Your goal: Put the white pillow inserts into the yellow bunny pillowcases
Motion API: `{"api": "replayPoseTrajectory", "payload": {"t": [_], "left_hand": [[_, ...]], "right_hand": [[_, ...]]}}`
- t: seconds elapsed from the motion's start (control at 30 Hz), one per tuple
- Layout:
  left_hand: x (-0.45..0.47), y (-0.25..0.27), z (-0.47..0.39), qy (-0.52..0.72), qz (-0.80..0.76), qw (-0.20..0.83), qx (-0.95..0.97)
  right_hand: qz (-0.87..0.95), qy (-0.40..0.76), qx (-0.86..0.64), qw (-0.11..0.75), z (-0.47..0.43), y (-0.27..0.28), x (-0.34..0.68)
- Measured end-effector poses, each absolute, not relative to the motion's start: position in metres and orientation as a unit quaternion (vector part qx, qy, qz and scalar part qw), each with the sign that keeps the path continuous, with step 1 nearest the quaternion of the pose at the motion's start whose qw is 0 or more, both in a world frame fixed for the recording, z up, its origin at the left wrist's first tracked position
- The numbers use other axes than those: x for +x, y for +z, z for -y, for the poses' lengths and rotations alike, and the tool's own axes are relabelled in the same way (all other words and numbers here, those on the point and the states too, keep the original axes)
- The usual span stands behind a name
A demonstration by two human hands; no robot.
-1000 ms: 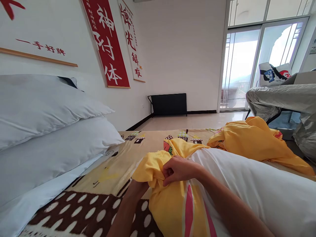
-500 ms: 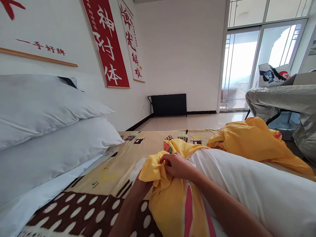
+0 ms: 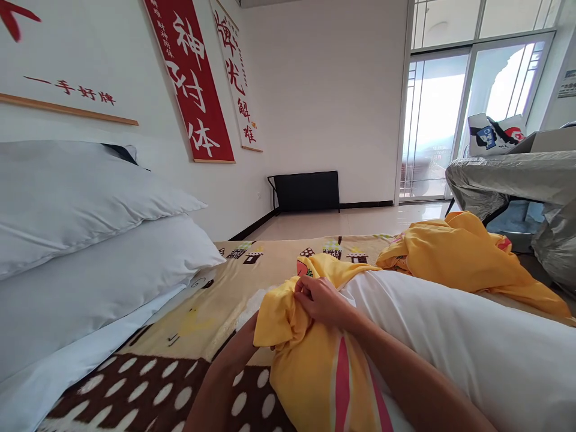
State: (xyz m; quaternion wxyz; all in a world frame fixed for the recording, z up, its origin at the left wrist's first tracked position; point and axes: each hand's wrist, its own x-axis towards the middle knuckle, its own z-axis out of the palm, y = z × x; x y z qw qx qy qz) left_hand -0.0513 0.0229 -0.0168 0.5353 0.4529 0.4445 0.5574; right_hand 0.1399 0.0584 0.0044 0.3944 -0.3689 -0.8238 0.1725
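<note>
A yellow duvet cover (image 3: 306, 366) with pink stripes is bunched round the near end of a long white duvet roll (image 3: 432, 318). My right hand (image 3: 320, 298) is closed, thumb and fingers pinching the gathered cloth from above. On the other side of the bunch, my left hand (image 3: 247, 337) reaches under a hanging fold. That fold hides most of its fingers, so their grip cannot be made out. More yellow fabric (image 3: 454, 243) lies heaped past the white roll, to the right.
Beneath everything spreads a beige and brown patterned blanket (image 3: 198, 318). White pillows (image 3: 112, 240) are stacked at the left. A table (image 3: 508, 171) with a silvery cover stands at the right, near the sliding glass door (image 3: 436, 126). A black folded panel (image 3: 306, 192) leans by the far wall.
My left hand and forearm have shifted slightly left and down, and the yellow fold over that hand hangs a little lower. My right hand keeps its pinch in nearly the same spot.
</note>
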Motion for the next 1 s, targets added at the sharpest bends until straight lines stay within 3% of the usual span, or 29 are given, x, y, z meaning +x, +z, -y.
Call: {"api": "replayPoseTrajectory", "payload": {"t": [0.1, 0.23, 0.63, 1.0], "left_hand": [[-0.050, 0.001, -0.016, 0.475, -0.466, 0.499, 0.555], [-0.046, 0.014, -0.012, 0.467, -0.459, 0.391, 0.647], [-0.031, -0.001, -0.023, 0.473, -0.501, 0.324, 0.649], [-0.043, -0.003, -0.025, 0.557, -0.442, 0.465, 0.527]], "right_hand": [[0.823, 0.178, -0.366, 0.397, -0.060, 0.003, 0.140], [0.817, 0.191, -0.366, 0.404, -0.060, 0.003, 0.140], [0.822, 0.190, -0.363, 0.396, -0.056, 0.005, 0.138], [0.799, 0.210, -0.375, 0.420, -0.062, 0.003, 0.138]]}}
